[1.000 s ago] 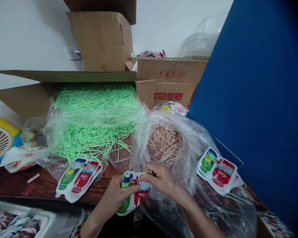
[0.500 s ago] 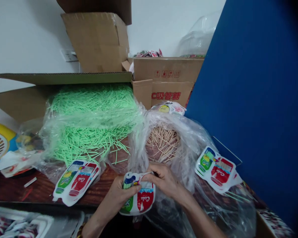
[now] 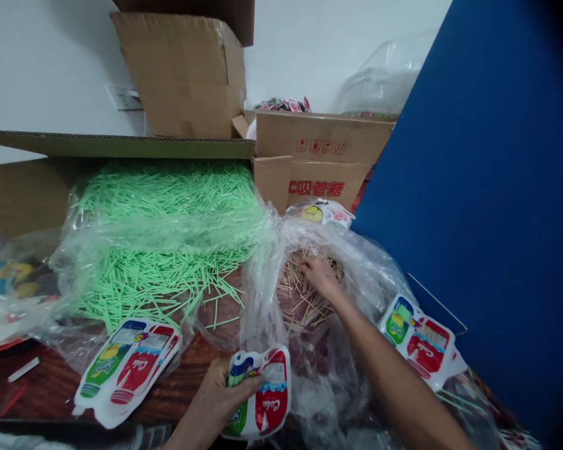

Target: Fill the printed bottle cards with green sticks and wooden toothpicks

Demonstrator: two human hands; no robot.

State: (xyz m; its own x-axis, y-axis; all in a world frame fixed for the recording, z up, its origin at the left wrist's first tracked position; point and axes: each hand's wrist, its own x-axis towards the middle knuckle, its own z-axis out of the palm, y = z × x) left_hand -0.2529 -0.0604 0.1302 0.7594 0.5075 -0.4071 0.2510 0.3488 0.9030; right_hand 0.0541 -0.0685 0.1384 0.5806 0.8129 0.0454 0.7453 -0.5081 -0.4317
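My left hand [image 3: 225, 390] is closed on a bottle-shaped packet [image 3: 273, 390] with a green half and a red "Cola" half, its thumb across the front. Green sticks show through the packet's clear window. My right hand [image 3: 318, 275] reaches into the pile of thin brown sticks [image 3: 304, 306] inside an open plastic bag. Its fingertips are bent down among the sticks, and whether they pinch any is hidden. Left of my left hand lies a stack of similar packets [image 3: 129, 369]. More packets [image 3: 420, 340] lie beyond my right forearm.
A heap of light green sticks [image 3: 169, 212] spills from a plastic-lined cardboard box [image 3: 23, 194] at the left. Behind the brown sticks stands a carton [image 3: 323, 140] with red printing. A tall blue panel [image 3: 473, 187] bounds the right side.
My right hand has left the packet and moved forward into the brown sticks. My left hand still holds the packet, slightly lower in view. The whole view has shifted a little.
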